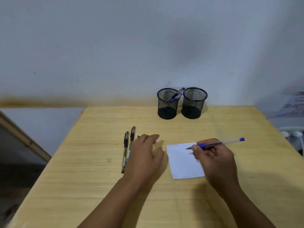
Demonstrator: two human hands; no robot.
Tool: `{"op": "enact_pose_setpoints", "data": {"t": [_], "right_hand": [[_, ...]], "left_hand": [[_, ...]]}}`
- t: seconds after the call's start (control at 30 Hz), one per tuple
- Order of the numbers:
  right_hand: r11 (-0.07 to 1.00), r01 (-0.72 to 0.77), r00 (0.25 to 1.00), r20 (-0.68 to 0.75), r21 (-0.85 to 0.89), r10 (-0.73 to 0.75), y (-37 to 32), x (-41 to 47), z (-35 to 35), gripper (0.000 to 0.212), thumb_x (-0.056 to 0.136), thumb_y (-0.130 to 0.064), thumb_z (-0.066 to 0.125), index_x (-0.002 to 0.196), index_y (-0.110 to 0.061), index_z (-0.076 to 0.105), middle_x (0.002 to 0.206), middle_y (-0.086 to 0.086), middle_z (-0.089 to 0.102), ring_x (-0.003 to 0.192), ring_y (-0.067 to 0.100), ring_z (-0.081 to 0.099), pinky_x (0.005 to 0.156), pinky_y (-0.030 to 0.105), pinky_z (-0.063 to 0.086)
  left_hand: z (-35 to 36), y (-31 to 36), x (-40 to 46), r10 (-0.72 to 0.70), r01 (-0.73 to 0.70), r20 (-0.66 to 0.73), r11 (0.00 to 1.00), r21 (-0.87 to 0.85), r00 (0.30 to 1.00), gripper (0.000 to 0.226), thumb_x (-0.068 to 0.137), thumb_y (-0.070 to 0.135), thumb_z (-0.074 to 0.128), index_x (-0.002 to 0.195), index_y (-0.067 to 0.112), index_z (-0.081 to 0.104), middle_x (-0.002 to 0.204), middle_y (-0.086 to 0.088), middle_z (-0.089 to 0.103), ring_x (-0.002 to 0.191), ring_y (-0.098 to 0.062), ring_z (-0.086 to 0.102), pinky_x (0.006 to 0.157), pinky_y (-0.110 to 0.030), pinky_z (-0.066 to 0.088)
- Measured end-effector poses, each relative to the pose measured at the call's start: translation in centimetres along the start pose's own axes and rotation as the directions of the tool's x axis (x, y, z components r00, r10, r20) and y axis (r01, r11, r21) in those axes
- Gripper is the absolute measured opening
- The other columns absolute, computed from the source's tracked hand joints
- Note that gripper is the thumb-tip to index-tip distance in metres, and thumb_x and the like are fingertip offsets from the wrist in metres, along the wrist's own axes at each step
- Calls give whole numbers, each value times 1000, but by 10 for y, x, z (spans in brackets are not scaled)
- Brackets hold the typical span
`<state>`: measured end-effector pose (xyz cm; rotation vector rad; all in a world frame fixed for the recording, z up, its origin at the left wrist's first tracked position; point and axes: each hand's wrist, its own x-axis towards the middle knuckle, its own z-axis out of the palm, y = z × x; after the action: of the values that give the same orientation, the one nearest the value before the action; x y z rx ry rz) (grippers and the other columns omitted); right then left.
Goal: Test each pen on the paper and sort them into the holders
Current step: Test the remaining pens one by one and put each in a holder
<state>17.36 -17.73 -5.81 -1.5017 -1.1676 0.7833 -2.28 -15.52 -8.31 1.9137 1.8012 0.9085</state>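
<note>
A pale wooden desk point(98, 162) is seen set against a light wall, and everything the task needs is laid on it. Near its middle right a small white sheet of paper point(184, 163) is placed, with a short line of faint scribble already visible along its top edge. Over the paper the right hand point(215, 160) is closed around a blue pen point(218, 143) in a writing grip, the tip held just above or at the sheet; contact cannot be told for sure. The left hand point(146, 155) is laid flat and released on the desk just left of the paper, holding nothing, its fingers beside two black pens point(128, 150) that lie side by side and are judged still untested. The end of something that may be a third pen shows just above the knuckles.

For the step in hand, a short firm stroke would best be drawn on bare paper below the existing marks, so that fresh ink can be judged clearly; the sheet could be steadied by the left hand.

At the far edge two black mesh holders are stood touching each other. In the left holder point(167, 104) a blue pen or two are leaned towards the right. The right holder point(194, 103) appears empty.
</note>
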Motion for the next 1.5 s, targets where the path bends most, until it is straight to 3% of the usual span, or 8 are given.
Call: {"op": "enact_pose_setpoints", "data": {"t": [0.1,0.23,0.3,0.4,0.5,0.83,1.03,1.5], "right_hand": [[996,-22,1000,24,90,20,-5,-4,-5,13,82,-7,75,83,-18,68,74,-1,75,73,14,74,75,39,61],[985,-39,997,69,168,27,-9,-9,-9,11,84,-1,71,86,-11,66,76,-4,76,75,12,74,73,32,59],[979,-50,996,85,199,34,-9,-10,-12,11,85,0,70,88,-9,66,77,-2,77,76,14,75,73,30,60],[976,-47,993,118,211,22,-10,-9,-16,13,84,1,71,91,-9,66,78,-1,76,77,15,75,72,28,60],[961,-81,988,150,264,42,-14,-8,-19,20,83,2,72,96,-11,65,78,-1,76,76,13,74,67,19,58],[956,-97,983,180,278,48,-27,3,-10,11,84,0,71,91,-9,71,83,0,77,77,8,72,66,17,53],[961,-106,979,198,255,55,-27,-2,-5,11,84,0,71,89,-10,71,80,0,77,77,11,73,64,15,55],[966,-115,968,244,233,56,-26,-5,-4,10,84,-3,72,90,-11,71,77,3,77,74,16,74,66,20,57]], "left_hand": [[-5,-7,18,-49,56,-58,988,142,997,35,89,34,59,123,23,63,113,5,60,110,-17,52,89,-20,33],[-11,-7,31,-120,101,36,935,341,992,31,89,39,56,107,19,70,110,-3,58,107,-27,49,90,-35,42],[-10,-6,34,-126,86,67,900,426,990,26,90,39,53,93,23,73,102,-2,58,106,-30,51,83,-33,41],[-10,-3,35,-127,90,51,884,459,991,26,93,45,51,97,32,73,97,6,65,105,-28,54,80,-32,42],[-14,6,28,-78,65,27,942,328,997,19,93,43,55,104,36,69,96,14,71,101,-20,59,90,-36,46],[-22,37,-6,24,-19,26,987,-159,999,9,88,26,70,93,34,68,83,27,67,82,3,56,66,-10,41],[-26,44,-9,49,-43,30,986,-164,998,18,87,25,71,85,41,64,90,36,61,82,-2,55,62,-9,38],[-22,40,-10,26,-8,77,975,-221,997,10,86,27,72,91,36,70,83,25,67,80,-2,55,61,-10,35]]}}
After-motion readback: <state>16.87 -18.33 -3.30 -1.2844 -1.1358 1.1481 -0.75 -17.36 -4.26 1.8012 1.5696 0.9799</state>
